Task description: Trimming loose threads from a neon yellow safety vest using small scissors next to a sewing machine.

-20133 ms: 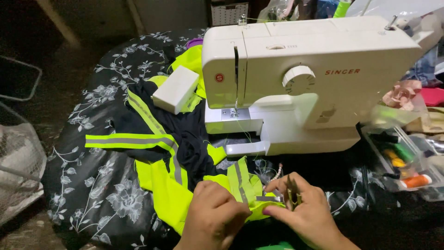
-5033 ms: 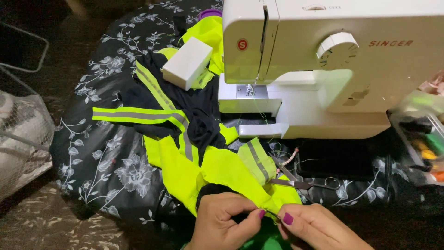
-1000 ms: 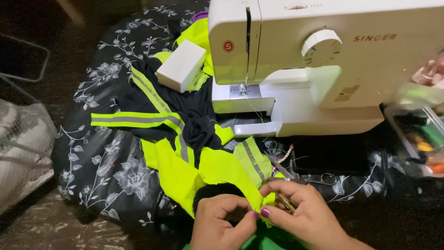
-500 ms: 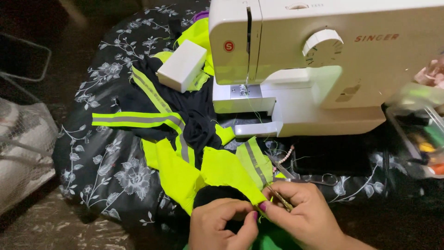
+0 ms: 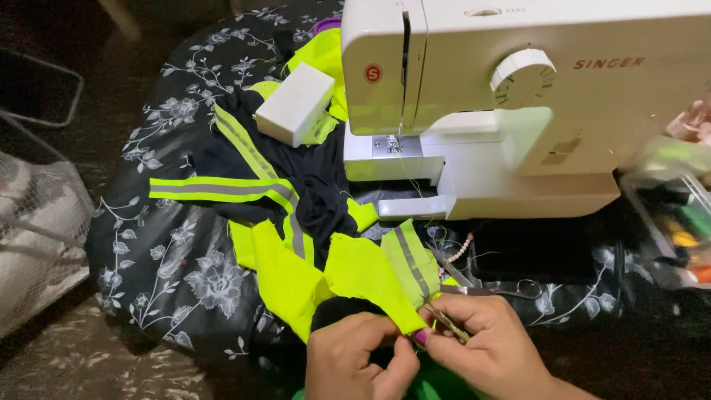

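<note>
In the head view, the left hand [image 5: 357, 355] pinches the lower edge of a neon yellow fabric piece [image 5: 363, 274] with a grey reflective strip, thumb and fingers closed on the cloth. The right hand [image 5: 485, 341] meets it at the same edge, its fingers closed around a thin metal tool [image 5: 448, 324], probably a seam ripper or small snips; which one cannot be told. The tool's long axis runs diagonally, its tip pointing up and left toward the fabric edge between the two hands.

The fabric piece lies at the front of the scene, just before the person, on a black floral cloth [image 5: 185, 274] that covers the surface. Its reflective strip slants from upper left to lower right. It runs on into a larger black and yellow safety garment [image 5: 259, 185] spread to the left, whose long striped band lies nearly level.

A white sewing machine [image 5: 518, 111] stands behind the hands. A white rectangular box [image 5: 296, 104] rests on the garment just left of the machine. Scissors [image 5: 489, 289] lie beside the right hand, under the machine's front. A clear plastic case [image 5: 674, 222] of coloured items sits at the right edge, blurred.
</note>
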